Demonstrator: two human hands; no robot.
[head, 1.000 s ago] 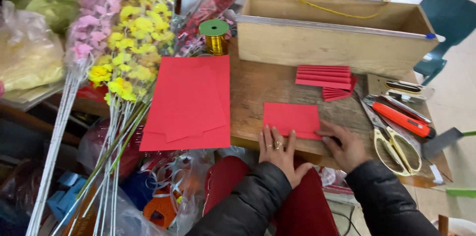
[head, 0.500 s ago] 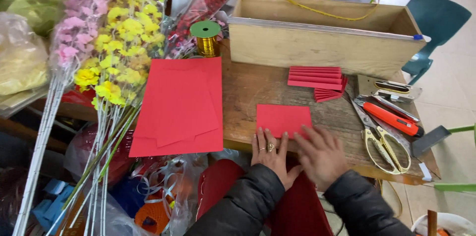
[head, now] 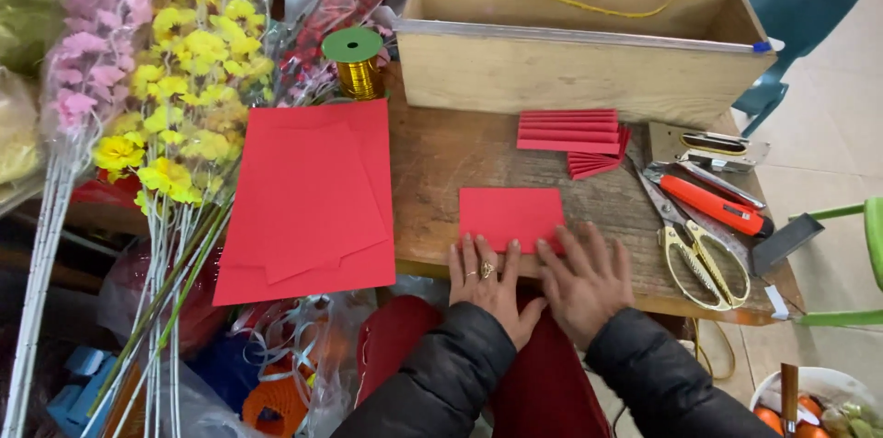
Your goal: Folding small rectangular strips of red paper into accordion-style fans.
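Hands closer together now vs. a sec ago: my right hand [head: 587,283] has slid left, next to my left hand [head: 485,274]. Both lie flat, fingers spread, gripping nothing, pressing the near edge of the small red paper [head: 511,217], which sits at the table's [head: 441,157] near edge, mid-scene. Looks like I'm creasing a fold.

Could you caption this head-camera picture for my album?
Both hands, left hand and right hand, press a folded red paper on a wooden table.
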